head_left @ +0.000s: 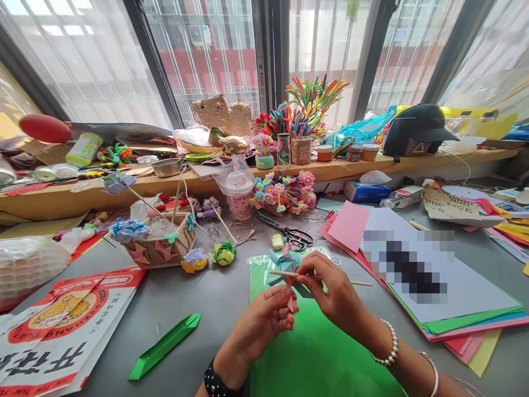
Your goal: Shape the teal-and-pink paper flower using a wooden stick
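Observation:
My left hand (pixel 268 320) is closed in a pinch on the pink lower part of a small folded paper flower (pixel 289 263), teal with pink. My right hand (pixel 330 292) is closed on a thin wooden stick (pixel 359 283) that runs level through the flower, its ends showing left and right of my fingers. Both hands hover over a green paper sheet (pixel 314 353) on the grey table (pixel 206 298).
A folded green paper strip (pixel 165 346) lies left of my hands. Scissors (pixel 295 236), a basket of paper flowers (pixel 159 242) and loose folded flowers sit beyond. A stack of coloured paper (pixel 433 286) lies right. A cluttered windowsill shelf (pixel 248 176) runs behind.

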